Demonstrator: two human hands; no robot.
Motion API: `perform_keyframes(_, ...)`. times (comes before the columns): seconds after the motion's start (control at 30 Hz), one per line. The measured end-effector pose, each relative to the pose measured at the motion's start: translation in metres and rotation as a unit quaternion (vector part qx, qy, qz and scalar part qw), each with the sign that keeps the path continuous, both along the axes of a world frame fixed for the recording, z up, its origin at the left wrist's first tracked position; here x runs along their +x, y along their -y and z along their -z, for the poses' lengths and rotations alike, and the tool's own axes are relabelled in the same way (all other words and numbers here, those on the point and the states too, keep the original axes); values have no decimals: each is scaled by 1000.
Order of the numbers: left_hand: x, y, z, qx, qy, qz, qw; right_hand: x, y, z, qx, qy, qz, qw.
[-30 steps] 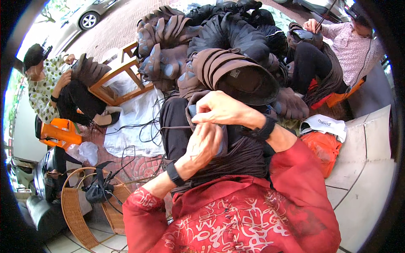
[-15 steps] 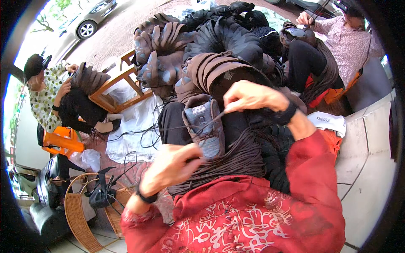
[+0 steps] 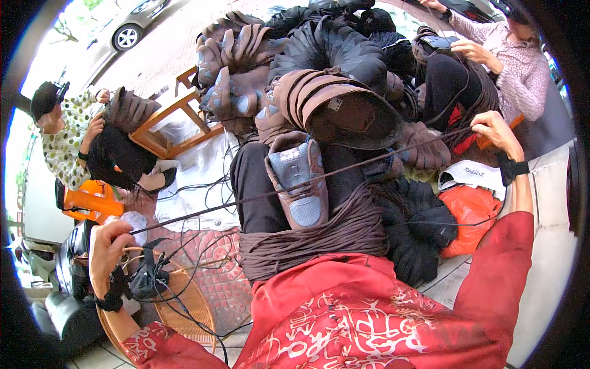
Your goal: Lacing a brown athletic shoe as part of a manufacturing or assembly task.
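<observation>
On my lap sits a brown and grey-blue shoe upper (image 3: 296, 181), its toe pointing at me. A long dark shoelace (image 3: 381, 155) runs taut in a slanting line over it. My left hand (image 3: 112, 249), out at the lower left, pinches one end part of the lace. Higher up at the far right, my right hand (image 3: 496, 132) pinches the other. A thick bundle of brown laces (image 3: 289, 253) lies across my lap. Just beyond my knees is a nested row of brown shoe uppers (image 3: 301, 98).
More shoe uppers (image 3: 326, 55) are heaped beyond. Co-workers sit left and right, the left one handling a stack of uppers (image 3: 129, 111). A wooden frame (image 3: 166, 150) stands left of the heap. A wicker chair (image 3: 190, 295) is lower left; an orange-red bag (image 3: 468, 215) lies right.
My hands have moved wide apart, left hand down and left, right hand out to the right. The lace between them is now stretched straight over the shoe upper.
</observation>
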State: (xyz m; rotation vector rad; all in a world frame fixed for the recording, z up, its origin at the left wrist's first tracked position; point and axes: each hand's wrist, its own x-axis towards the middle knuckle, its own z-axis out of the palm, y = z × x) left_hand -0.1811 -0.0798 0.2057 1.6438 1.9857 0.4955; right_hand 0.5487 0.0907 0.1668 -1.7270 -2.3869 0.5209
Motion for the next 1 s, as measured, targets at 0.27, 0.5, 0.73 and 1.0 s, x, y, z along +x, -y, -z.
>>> perform_keyframes(0.27,-81,53,16,153,-274,21,949,3,59,49,431,192,152,868)
perform_keyframes(0.5,-77,51,44,223,-372,-87,897,-94,93,121,392,-152,195,886)
perform_keyframes(0.73,-8,-23,57,368,146,-213,893,-262,55,131,-139,-474,-5,870)
perform_keyframes(1.0,142,-93,141,169,398,-34,901,-291,49,160,-90,-363,-35,927)
